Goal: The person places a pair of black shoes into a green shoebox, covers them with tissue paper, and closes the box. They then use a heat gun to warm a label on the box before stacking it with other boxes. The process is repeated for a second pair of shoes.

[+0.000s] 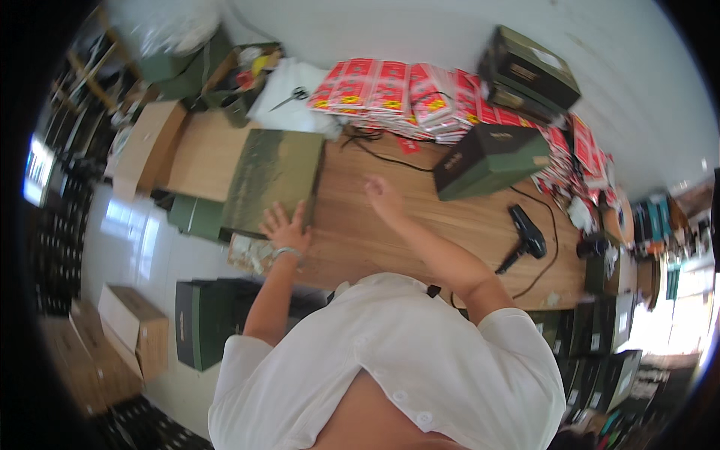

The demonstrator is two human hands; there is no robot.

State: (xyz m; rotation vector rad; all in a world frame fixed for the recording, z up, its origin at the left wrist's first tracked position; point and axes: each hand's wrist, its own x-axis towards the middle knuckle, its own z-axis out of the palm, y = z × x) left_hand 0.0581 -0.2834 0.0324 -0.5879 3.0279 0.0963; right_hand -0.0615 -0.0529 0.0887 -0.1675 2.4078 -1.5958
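A flat dark green box (pixel 281 169) lies on the left part of the wooden table. My left hand (pixel 286 227) rests on its near edge, fingers spread out and holding nothing. Over the table to the right of that box is my right hand (pixel 384 198), slightly blurred. Its fingers are curled together, and whatever they may hold is too small or hidden to make out. On the table's right side stands another green box (pixel 491 161), upright and tilted in view. A black hair dryer (pixel 529 234) lies nearer to me, its cord curving along the right.
Stacks of red printed packets (pixel 379 86) line the wall. Scissors (pixel 291 97) lie on white wrapping at the back left. An open cardboard box (pixel 154 146) sits at the left edge. More green boxes (pixel 531 71) are piled at the back right; cartons (pixel 135 330) stand on the floor.
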